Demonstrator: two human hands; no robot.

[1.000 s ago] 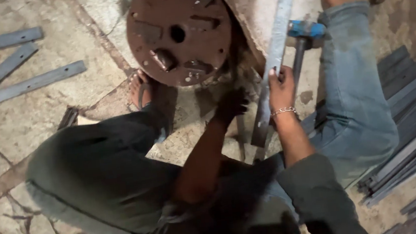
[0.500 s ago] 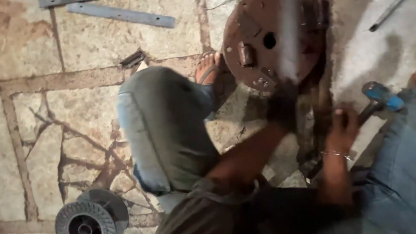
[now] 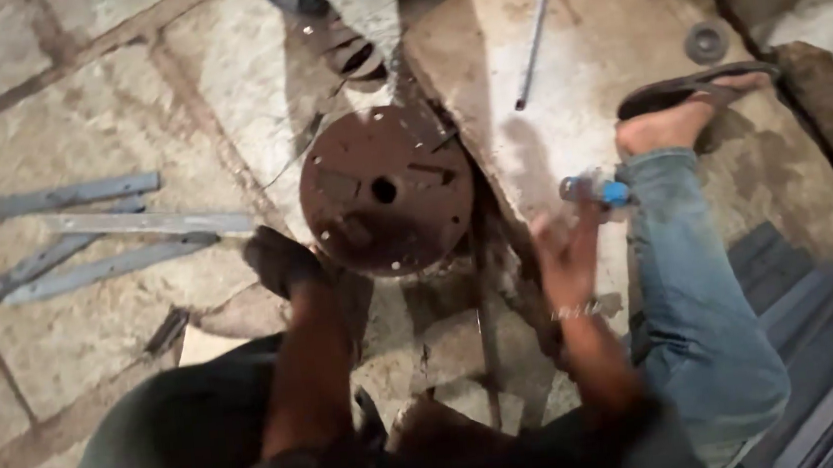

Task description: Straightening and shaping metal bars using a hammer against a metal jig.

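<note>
Right grip (image 3: pixel 567 251) beside blue-handled tool (image 3: pixel 596 190).

A rusty round disc (image 3: pixel 386 203) with holes is seen flat on the stone floor; a blue-handled tool (image 3: pixel 595 189), blurred, lies right of it.

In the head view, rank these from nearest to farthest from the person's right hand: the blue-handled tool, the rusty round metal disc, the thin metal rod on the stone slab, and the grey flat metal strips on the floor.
From the right hand:
1. Blue-handled tool, just above the hand; blurred, grip unclear.
2. Rusty round metal disc, to its left.
3. Thin metal rod, higher up on the slab.
4. Grey flat metal strips, far left.
</note>
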